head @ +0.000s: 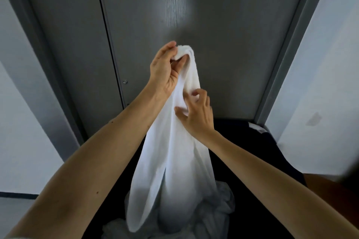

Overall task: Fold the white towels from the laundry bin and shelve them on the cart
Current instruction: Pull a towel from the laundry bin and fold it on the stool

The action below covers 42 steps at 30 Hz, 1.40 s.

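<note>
White towel (174,151) hangs pinched at its top by the left hand (165,72); the right hand (196,114) grips lower and should slide edgewise to a corner.

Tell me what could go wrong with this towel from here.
1. The left hand pinches the towel only by its bunched top, so it might slip back into the bin.
2. Its lower end hangs at the pile and could drag another out.
3. The right hand grips mid-cloth, not an edge, so the fold may start crooked.
</note>
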Available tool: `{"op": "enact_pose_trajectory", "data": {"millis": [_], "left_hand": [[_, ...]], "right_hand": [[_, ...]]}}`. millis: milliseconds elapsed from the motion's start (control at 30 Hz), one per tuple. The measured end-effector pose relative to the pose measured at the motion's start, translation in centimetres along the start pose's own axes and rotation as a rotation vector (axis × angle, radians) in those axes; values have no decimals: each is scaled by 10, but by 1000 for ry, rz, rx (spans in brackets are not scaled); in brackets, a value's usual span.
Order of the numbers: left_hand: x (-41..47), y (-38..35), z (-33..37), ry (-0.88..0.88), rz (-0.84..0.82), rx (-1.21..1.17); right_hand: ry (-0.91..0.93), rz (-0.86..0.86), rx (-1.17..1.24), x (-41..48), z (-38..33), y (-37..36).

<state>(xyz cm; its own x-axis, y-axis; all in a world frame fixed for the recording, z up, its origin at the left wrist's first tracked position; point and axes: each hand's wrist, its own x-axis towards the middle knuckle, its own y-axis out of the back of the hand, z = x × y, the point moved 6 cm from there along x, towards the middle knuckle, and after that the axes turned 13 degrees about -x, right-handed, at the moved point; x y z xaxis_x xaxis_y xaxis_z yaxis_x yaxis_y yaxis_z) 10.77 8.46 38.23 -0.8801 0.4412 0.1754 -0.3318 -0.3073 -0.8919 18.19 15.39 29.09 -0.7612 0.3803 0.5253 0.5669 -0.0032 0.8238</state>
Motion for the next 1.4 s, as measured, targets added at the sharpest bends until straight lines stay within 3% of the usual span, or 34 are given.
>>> {"op": "enact_pose_trajectory", "data": {"millis": [200,433,500,667,800,967,1067,1167,1300,1400], "left_hand": [[-5,16,11,-8,37,-58],[-9,35,16,-26,122,-27],[-9,38,23,-70,121,109],[-3,67,50,-212,118,829],[-2,107,51,-96,152,1027],[-6,137,47,-60,25,1306],[-10,132,55,-152,94,1300],[-12,103,68,-476,169,1371],[-6,67,59,-572,145,1056],[-1,70,63,-573,217,798]], "right_hand": [[-44,-230,-233,0,23,-14],[-116,-319,44,-7,40,-29],[-114,-317,17,-6,49,-27],[-159,-261,48,6,78,-13],[-188,-359,52,8,81,-21],[-162,-486,38,0,86,-28],[-106,-516,-11,-1,85,-27],[-50,-434,23,2,76,-25],[-43,-429,47,-1,79,-33],[-173,-381,55,-15,95,-44]]}}
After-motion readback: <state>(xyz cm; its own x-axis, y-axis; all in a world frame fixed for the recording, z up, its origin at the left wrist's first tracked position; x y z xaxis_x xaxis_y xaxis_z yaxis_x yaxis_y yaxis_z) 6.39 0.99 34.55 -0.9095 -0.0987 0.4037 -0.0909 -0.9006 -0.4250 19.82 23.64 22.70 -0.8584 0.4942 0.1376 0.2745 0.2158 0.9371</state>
